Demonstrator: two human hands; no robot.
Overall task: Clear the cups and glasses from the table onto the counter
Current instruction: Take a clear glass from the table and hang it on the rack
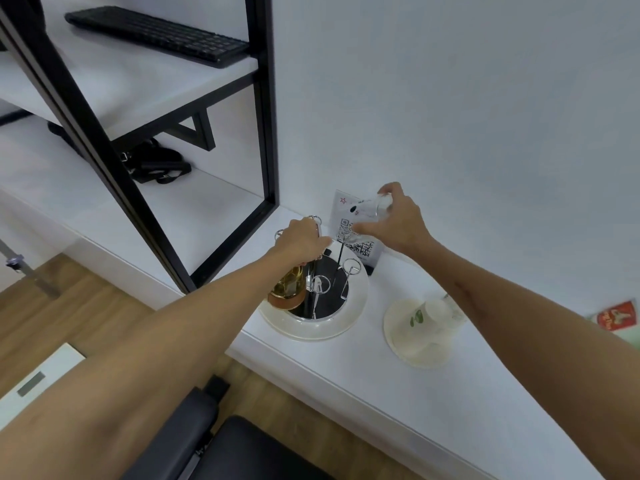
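Holding a glass (375, 206) in right-hand (398, 223) fingers, left hand (303, 242) gripping the rack (313, 296); amber cup (289, 289) and paper cup (424, 318) already on worktop (398, 382).

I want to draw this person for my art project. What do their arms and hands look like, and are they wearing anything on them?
Both arms are bare, with no sleeves in view. The left hand and right hand wear no gloves, and no rings, watch or bracelets show. No cables or markings either.
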